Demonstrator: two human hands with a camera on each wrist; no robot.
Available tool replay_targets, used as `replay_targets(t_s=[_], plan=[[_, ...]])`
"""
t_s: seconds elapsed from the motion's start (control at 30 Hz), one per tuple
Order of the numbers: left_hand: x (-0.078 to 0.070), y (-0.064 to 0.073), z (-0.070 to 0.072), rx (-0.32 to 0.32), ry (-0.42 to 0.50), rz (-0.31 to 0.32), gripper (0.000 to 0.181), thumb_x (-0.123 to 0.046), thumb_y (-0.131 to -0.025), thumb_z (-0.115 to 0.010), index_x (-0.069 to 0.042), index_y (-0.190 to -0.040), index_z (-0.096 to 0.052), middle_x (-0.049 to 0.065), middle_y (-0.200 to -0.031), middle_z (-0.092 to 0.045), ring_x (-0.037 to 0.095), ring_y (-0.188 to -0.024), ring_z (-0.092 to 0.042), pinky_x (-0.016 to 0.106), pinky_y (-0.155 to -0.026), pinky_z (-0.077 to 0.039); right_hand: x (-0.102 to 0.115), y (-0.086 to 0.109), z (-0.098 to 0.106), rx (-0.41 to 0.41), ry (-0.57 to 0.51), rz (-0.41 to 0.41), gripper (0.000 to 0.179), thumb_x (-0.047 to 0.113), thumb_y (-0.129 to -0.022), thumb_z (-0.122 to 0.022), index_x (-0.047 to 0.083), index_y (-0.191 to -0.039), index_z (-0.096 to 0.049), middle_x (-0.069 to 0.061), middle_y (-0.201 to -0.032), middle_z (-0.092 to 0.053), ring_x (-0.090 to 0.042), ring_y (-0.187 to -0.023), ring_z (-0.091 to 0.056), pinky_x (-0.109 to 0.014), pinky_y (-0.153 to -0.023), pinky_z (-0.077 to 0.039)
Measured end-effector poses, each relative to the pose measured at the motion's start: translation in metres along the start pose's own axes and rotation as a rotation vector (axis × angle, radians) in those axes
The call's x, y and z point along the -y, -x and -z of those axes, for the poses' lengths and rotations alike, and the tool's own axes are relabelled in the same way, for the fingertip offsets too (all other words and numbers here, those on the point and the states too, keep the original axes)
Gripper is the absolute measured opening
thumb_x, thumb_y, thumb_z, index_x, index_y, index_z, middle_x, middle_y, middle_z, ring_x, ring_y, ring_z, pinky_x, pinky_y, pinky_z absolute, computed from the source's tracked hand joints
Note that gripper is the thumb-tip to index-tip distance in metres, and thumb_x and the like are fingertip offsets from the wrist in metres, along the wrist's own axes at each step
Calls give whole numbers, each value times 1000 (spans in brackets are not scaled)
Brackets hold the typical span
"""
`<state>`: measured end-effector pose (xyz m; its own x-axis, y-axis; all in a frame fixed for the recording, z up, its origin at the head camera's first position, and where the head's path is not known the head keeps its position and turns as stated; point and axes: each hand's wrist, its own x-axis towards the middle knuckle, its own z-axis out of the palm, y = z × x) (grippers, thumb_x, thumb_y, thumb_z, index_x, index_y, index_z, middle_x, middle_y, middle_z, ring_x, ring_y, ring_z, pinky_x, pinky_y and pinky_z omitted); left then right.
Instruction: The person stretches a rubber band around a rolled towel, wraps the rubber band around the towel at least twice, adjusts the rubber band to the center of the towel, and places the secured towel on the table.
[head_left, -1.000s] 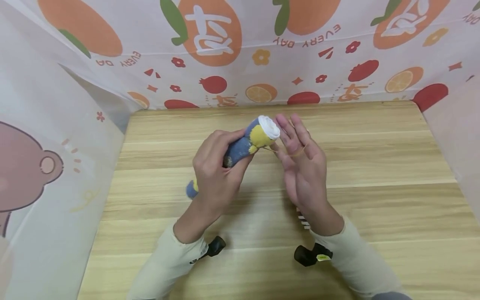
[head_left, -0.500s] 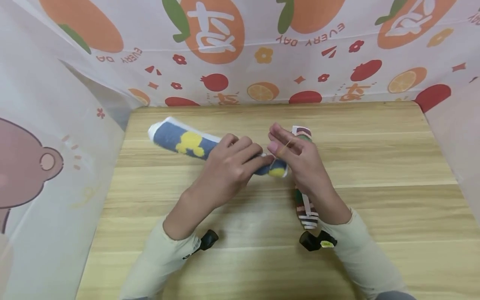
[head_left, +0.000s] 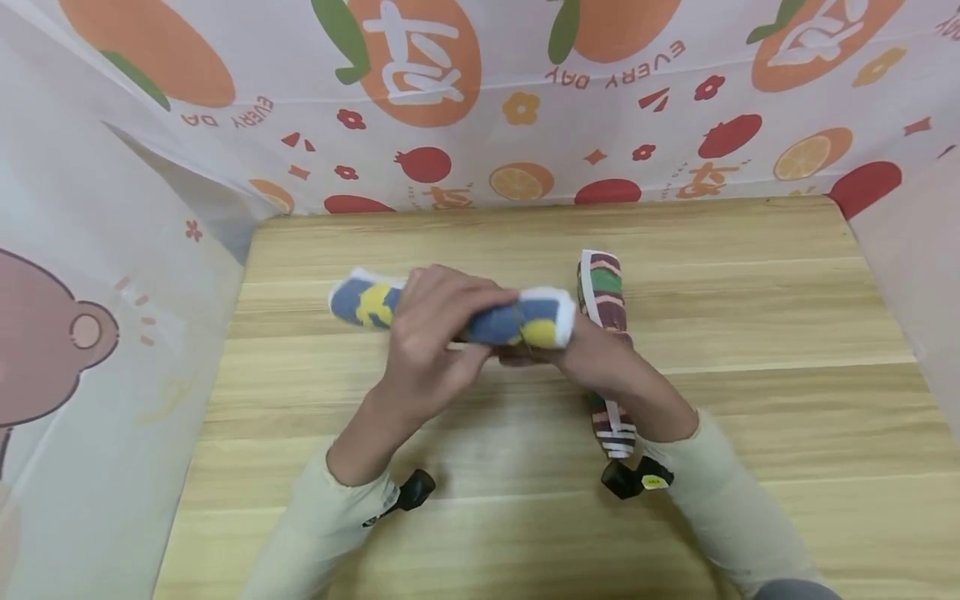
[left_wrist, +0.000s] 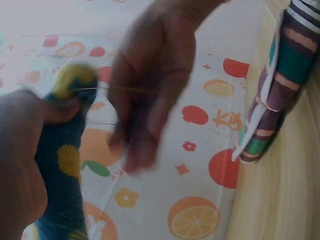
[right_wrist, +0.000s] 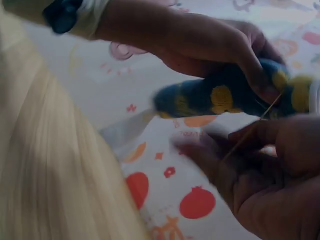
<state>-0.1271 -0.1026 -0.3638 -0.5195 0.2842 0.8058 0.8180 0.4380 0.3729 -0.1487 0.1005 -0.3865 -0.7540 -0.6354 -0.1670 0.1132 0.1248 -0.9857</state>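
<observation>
A rolled blue towel (head_left: pixel 491 325) with yellow patches and white edges lies sideways in the air above the table. My left hand (head_left: pixel 431 342) grips it around the middle, thumb below. A thin tan rubber band (right_wrist: pixel 250 130) runs from near the towel's right end to my right hand (right_wrist: pixel 265 175), stretched over its fingers. In the left wrist view, that right hand (left_wrist: pixel 150 90) is blurred, and two strands of the band span the gap to the towel (left_wrist: pixel 62 170). From the head, the towel hides most of the right fingers.
A second rolled towel (head_left: pixel 603 292), striped maroon, green and pink, lies lengthwise on the wooden table (head_left: pixel 750 333) under my right forearm. A band (left_wrist: pixel 265 104) circles it. A fruit-print curtain (head_left: pixel 517 83) hangs along the back edge.
The blue towel has swung from pointing end-up to lying level, its right end rising lately. My right hand has moved left beneath that end, with the band stretched. The striped towel came into view.
</observation>
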Motion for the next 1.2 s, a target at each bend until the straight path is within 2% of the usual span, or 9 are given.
replay_targets(t_s=[0.1,0.2,0.37,0.47,0.67,0.83,0.93,1.07,1.2], plan=[[3,2,-2,-91,-41,181,22,0,-83,-78,1,-105,-76,13,-94,-75,27,-89,-65,37,-81,-48,4,8,-9,7,129,150,22,4,-108,-43,0,-116,-63,-11,-110,-74,-22,-104,-74,-36,-91,-60],[5,4,-3,-101,-100,314,28,-8,-85,-83,3,-108,-73,16,-97,-75,26,-89,-68,36,-80,-54,11,20,-18,-168,346,279,25,10,-108,-44,8,-98,-67,0,-94,-75,-11,-90,-73,-29,-83,-61],[1,1,-8,-77,-104,419,37,-16,-84,-86,4,-111,-69,18,-105,-76,27,-89,-72,40,-78,-61,20,31,-29,-454,762,496,9,9,-100,-59,7,-100,-68,1,-84,-69,-6,-75,-61,-25,-68,-55],[-3,-2,-10,-73,-93,453,37,-16,-84,-86,3,-111,-69,17,-107,-76,26,-89,-73,40,-77,-61,23,33,-32,-560,883,555,7,6,-97,-64,3,-102,-68,-3,-86,-68,-10,-75,-59,-27,-65,-54],[-12,-5,-14,-69,-15,490,37,-16,-83,-87,2,-111,-69,16,-107,-76,23,-89,-72,38,-76,-61,27,34,-34,-700,865,597,12,8,-98,-69,1,-106,-75,-8,-97,-74,-17,-87,-69,-34,-77,-60],[-18,-5,-16,-74,26,473,36,-12,-82,-87,2,-110,-69,16,-104,-76,22,-84,-69,37,-75,-60,24,30,-34,-874,909,762,10,4,-91,-74,0,-98,-79,-13,-88,-74,-23,-79,-67,-35,-66,-57],[-21,-5,-18,-79,12,468,37,-12,-82,-87,2,-110,-68,16,-104,-76,22,-83,-69,35,-75,-60,22,28,-35,-937,897,803,9,2,-87,-76,-2,-95,-77,-15,-85,-72,-24,-75,-64,-35,-62,-55],[-21,-4,-23,-97,-82,423,38,-13,-82,-86,3,-110,-66,16,-103,-75,23,-85,-70,36,-76,-61,21,29,-36,-959,836,826,16,4,-87,-76,-5,-100,-72,-18,-89,-67,-25,-77,-62,-33,-64,-53],[-20,-2,-30,-140,-249,285,33,-13,-84,-83,5,-107,-66,16,-94,-72,26,-82,-70,39,-75,-61,20,29,-39,-859,725,850,21,11,-93,-71,-7,-104,-68,-20,-97,-64,-27,-87,-62,-28,-76,-57]])
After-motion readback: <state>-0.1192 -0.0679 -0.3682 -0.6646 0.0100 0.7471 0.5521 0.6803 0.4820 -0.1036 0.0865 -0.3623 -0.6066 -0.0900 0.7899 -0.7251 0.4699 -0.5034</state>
